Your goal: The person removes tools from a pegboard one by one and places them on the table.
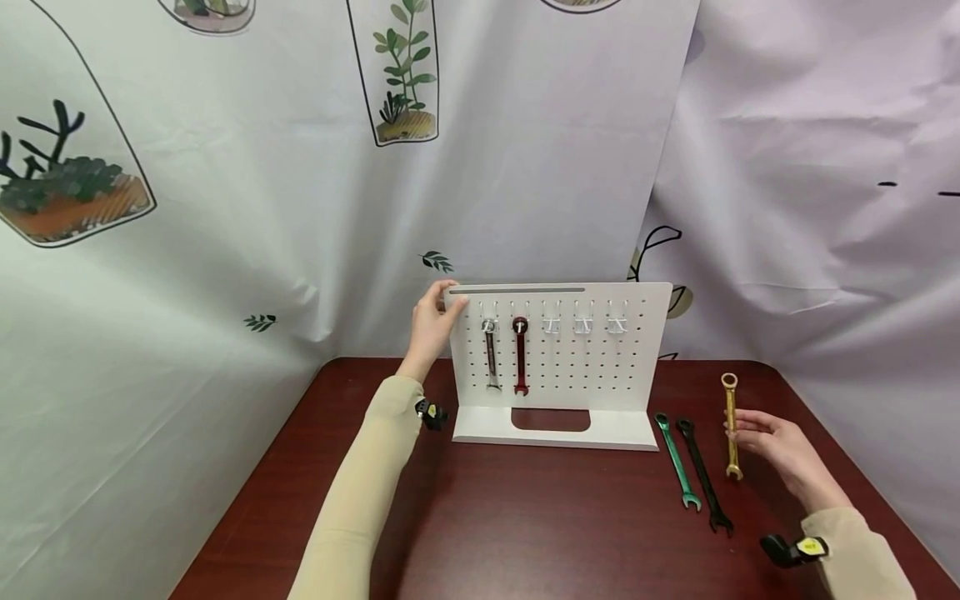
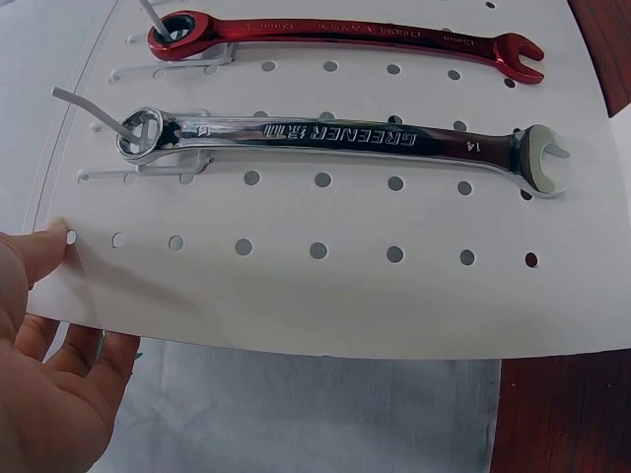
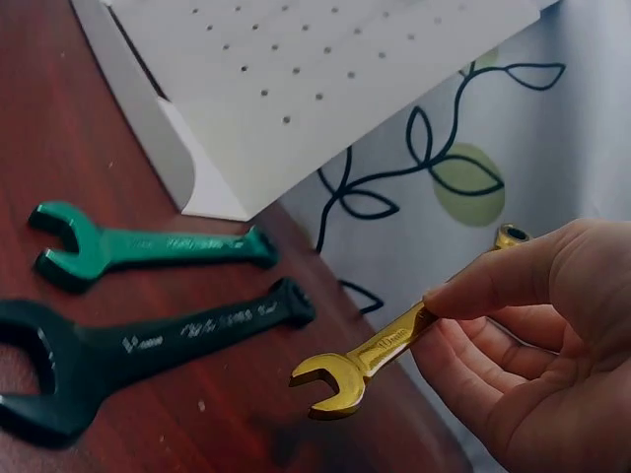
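Two wrenches, one silver (image 1: pixel 491 354) and one red (image 1: pixel 521 358), hang on the pegboard (image 1: pixel 570 367), whose top corner the left hand (image 1: pixel 435 325) grips. The right hand (image 1: pixel 780 450) pinches the gold wrench (image 3: pixel 386 345) around mid-shank, seemingly raised off the counter (image 1: pixel 555 517), beside the green wrench (image 1: pixel 678 461) and black wrench (image 1: pixel 702 475). With fingertips alone on a slim, smooth shank, the gold wrench could swivel or slip. A knock against the board might jolt the hung wrenches off, and a pull by the left hand could tip it.
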### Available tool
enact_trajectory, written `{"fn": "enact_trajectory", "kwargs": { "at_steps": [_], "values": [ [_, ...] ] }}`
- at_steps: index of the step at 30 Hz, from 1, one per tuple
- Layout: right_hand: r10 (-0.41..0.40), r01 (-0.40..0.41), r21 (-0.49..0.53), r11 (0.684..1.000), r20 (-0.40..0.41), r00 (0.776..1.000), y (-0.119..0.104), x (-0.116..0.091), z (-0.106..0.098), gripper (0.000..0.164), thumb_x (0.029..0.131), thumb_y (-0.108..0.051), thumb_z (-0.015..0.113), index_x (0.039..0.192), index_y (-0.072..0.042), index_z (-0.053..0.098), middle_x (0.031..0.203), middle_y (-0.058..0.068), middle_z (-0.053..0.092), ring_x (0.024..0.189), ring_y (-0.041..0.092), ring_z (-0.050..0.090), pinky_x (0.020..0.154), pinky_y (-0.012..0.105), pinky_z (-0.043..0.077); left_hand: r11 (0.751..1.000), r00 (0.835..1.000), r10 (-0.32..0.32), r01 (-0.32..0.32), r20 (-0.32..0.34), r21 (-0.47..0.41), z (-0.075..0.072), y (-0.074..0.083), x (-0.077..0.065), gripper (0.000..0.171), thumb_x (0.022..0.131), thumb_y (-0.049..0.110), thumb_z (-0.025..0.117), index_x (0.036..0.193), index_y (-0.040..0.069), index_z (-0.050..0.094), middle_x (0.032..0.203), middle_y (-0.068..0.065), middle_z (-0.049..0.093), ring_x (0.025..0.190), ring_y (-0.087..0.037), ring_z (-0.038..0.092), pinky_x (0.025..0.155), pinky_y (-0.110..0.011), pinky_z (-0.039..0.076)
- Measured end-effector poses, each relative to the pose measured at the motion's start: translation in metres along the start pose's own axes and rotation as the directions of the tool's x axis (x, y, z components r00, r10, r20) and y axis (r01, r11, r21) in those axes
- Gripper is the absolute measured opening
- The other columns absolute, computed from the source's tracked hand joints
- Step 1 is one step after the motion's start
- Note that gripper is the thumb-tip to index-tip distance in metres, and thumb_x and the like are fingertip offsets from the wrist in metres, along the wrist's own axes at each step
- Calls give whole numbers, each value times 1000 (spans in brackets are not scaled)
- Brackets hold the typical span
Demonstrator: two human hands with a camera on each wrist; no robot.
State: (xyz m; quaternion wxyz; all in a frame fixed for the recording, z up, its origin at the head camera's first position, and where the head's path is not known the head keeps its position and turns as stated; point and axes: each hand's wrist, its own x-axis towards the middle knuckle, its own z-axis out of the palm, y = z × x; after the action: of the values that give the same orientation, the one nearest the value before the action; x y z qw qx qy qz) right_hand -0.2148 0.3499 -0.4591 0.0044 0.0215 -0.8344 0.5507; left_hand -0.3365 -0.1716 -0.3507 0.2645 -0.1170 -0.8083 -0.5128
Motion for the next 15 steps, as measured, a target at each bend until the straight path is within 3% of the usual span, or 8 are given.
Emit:
{"fn": "enact_trajectory", "kwargs": {
  "at_steps": [15],
  "values": [
    [56,-54,-72,996,26,998,13,1,7,52,94,3,61,135,28,38,107,18,68,82,2,65,73,27,56,1000,1000,12,-12,9,16,-1,0,0,39,99,28,68,130,7,61,105,-15,68,88,-29,64,70,-44,54]
  ]
}}
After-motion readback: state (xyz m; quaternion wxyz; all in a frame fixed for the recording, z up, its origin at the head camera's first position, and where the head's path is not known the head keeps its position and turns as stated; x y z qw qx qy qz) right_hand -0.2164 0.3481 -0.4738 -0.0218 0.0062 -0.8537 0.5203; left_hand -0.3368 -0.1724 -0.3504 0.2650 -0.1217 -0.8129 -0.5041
